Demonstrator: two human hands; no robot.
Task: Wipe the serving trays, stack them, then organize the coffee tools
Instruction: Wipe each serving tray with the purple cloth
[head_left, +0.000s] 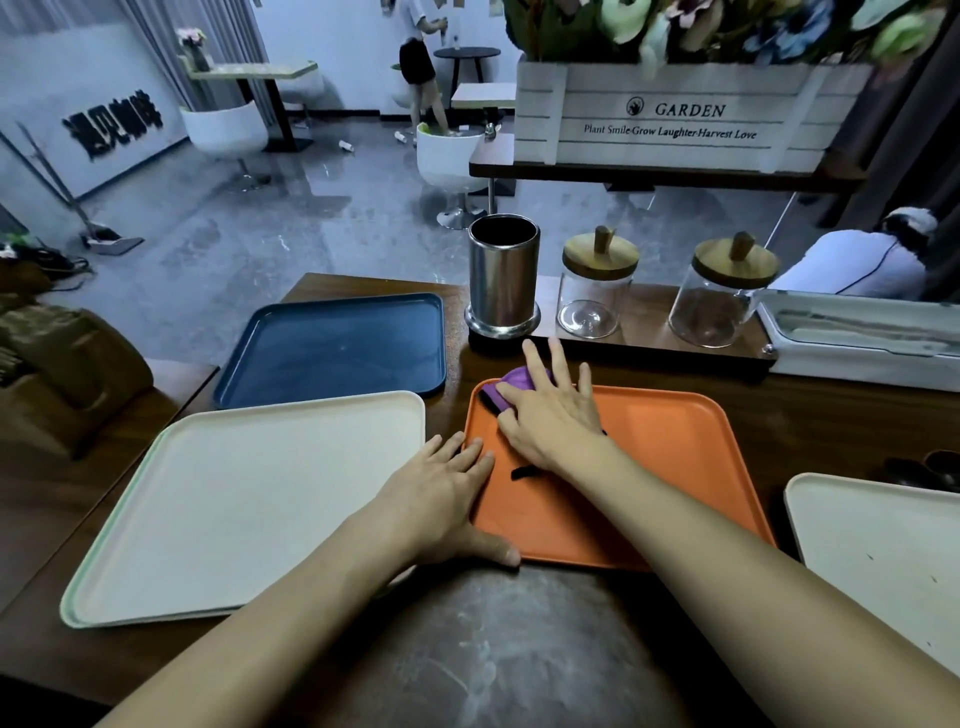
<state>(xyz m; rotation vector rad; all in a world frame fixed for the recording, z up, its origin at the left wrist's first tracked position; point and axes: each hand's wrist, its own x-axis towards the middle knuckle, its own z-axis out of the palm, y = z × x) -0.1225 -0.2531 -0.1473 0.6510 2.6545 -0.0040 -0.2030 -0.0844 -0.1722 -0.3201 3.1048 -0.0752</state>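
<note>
Presses the right hand (556, 415) palm down on a crumpled purple cloth (514, 383) at the far left corner of an orange rectangular plastic tray (675, 457). Keeps the fingers straight and fanned, with nothing pinched or curled round. Leaves only one fold of the cloth in sight, past the index finger and over the tray's far rim.

Steadies the same tray with the left hand (447, 493), likewise flat and unclenched. Lays its fingers straight over the tray's left rim and stretches the thumb along the near edge, against the dark wooden table (831, 415). Close beside the right wrist, on the tray floor, a short black strip (522, 472); cannot tell what it belongs to.

Orange tray near the middle of the table, towards its near edge. Just left of it, a large cream rectangular tray (234, 493) by the table's left edge, with a pale green rim showing under its near left corner. Behind that, at the far left corner, a dark blue rectangular tray (332, 348).

At the right edge, a second cream tray (872, 545), cut off by the frame. Along the far edge, left to right:
- an open steel cylindrical canister (503, 275)
- a clear glass jar with a wooden lid (597, 291)
- a second lidded glass jar (722, 296)
- a white lidded box (862, 332)
</note>
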